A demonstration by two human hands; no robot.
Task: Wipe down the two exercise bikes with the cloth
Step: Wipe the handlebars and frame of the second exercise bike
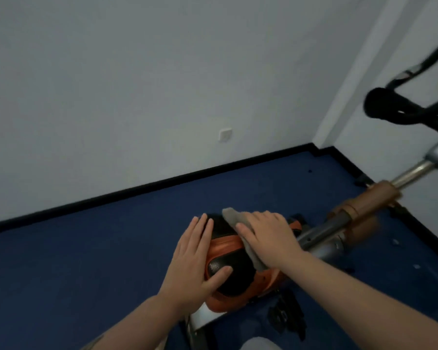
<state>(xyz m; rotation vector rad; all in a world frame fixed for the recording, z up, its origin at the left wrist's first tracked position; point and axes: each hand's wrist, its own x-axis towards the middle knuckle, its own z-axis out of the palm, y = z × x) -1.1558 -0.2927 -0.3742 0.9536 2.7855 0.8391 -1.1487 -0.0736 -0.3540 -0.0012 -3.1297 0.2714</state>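
Note:
An exercise bike's black and orange saddle [234, 258] sits low in the middle of the head view. My left hand [196, 258] lies flat on the saddle's left side, fingers straight. My right hand [268, 236] presses a grey cloth [234, 215] flat onto the saddle's right half, fingers spread over it. The bike's orange and silver frame [359, 210] runs up to the right towards black handlebars [400, 107]. Only one bike is in view.
Dark blue floor [86, 274] surrounds the bike. A white wall [162, 84] with a black skirting board runs behind, with a small socket plate [225, 134] on it. A black pedal [286, 314] hangs below the saddle. A room corner lies to the right.

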